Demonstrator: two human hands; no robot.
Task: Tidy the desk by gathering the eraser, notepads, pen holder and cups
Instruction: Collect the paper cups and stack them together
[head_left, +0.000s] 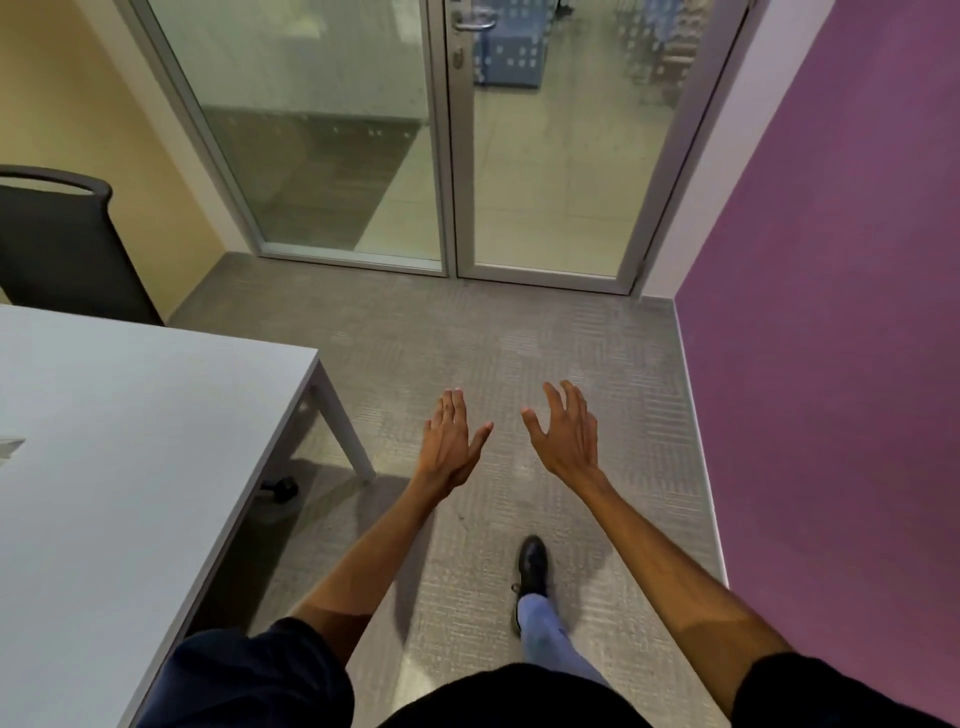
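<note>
A person stands beside a grey bench (130, 415), left hand (449, 441) and right hand (566, 434) raised over carpet, fingers (558, 397) spread and empty. No eraser, notepads, pen holder or cups show; the bench left of the fingers looks bare, so progress cannot be judged.

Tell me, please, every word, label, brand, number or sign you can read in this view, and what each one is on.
No readable text in this view.
The desk, the chair, the glass door and the purple wall carry no lettering.
The blue box beyond the door shows pale square marks, too blurred to read.
Both hands are empty.
</note>
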